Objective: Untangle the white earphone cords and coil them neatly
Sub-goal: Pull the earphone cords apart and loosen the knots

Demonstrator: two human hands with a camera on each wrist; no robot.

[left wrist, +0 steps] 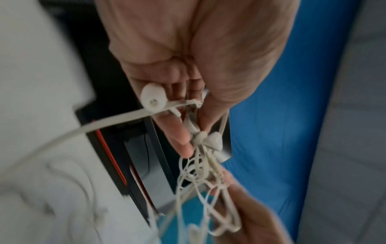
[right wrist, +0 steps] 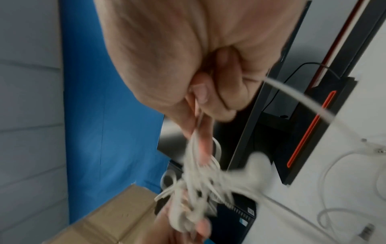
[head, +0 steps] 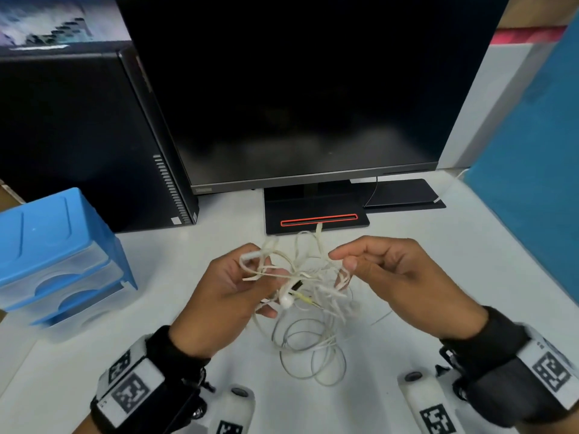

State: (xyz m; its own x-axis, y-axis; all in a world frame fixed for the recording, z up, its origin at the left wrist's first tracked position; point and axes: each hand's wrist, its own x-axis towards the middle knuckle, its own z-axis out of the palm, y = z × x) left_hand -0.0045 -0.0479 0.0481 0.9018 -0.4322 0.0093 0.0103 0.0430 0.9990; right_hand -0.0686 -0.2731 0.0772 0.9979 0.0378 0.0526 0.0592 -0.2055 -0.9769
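A tangled bundle of white earphone cords hangs between my two hands above the white desk. My left hand grips the left part of the knot, fingers curled round several strands, and an earbud dangles just below them. My right hand pinches strands at the right side of the knot between thumb and forefinger. Loose cord loops trail down onto the desk. The left wrist view shows an earbud and cords against my fingers. In the blurred right wrist view, cords run from my pinching fingertips.
A black monitor on a stand with a red-edged slot is right behind my hands. A black computer tower and a blue drawer unit stand at the left. A blue panel rises at the right.
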